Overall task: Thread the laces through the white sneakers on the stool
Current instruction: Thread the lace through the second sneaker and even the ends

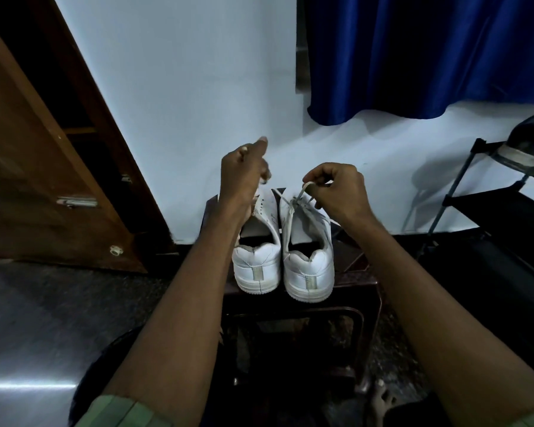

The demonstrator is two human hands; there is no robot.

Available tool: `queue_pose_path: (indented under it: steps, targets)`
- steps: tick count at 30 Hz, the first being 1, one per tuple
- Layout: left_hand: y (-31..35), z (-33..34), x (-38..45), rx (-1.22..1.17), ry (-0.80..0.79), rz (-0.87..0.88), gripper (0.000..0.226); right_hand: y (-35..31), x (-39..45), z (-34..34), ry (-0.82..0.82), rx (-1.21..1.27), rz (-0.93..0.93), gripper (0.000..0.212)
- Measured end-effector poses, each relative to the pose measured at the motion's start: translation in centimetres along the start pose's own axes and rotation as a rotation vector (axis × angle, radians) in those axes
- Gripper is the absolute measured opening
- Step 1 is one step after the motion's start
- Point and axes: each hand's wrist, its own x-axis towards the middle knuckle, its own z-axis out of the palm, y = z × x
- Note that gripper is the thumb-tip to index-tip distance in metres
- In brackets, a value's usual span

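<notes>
Fingers of the right hand (341, 191) pinch the lace (301, 192) above the right sneaker (309, 260). Left hand (244, 171) looks curled above the stool (355, 278); its grip I cannot tell. Best keep that lace taut.

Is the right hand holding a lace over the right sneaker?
Yes, the right hand pinches a white lace that runs down to the eyelets of the right sneaker on the stool.
</notes>
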Motion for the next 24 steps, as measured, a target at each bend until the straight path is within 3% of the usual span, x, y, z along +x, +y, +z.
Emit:
queue_pose_path:
  steps: [1, 5, 11, 14, 17, 21, 24]
  targets:
    - [-0.2, -0.1, 0.1, 0.031, -0.002, 0.004, 0.041, 0.0, -0.1, 0.1, -0.011, 0.003, 0.003, 0.016]
    - [-1.8, -0.6, 0.5, 0.76, -0.056, 0.243, 0.021, -0.2, -0.2, 0.4, -0.047, 0.076, 0.006, 0.019]
    - [-2.7, 0.1, -0.5, 1.316, -0.195, 0.321, 0.041, 0.1, 0.0, -0.1, -0.17, 0.203, 0.076, 0.027]
    - [-2.3, 0.2, -0.5, 1.154, -0.185, 0.25, 0.031, 0.0, -0.1, -0.6, -0.225, 0.285, 0.144, 0.032]
    - [-1.5, 0.2, -0.3, 0.768, -0.11, 0.208, 0.044, -0.1, 0.1, -1.1, -0.235, 0.245, 0.208, 0.034]
    - [-0.7, 0.4, -0.5, 0.382, -0.133, 0.04, 0.038, -0.1, -0.1, -1.1, -0.438, 0.09, 0.337, 0.058]
    - [-1.1, 0.6, -0.9, 0.396, -0.237, 0.014, 0.046, -0.2, -0.3, -0.7, -0.466, -0.003, 0.355, 0.071]
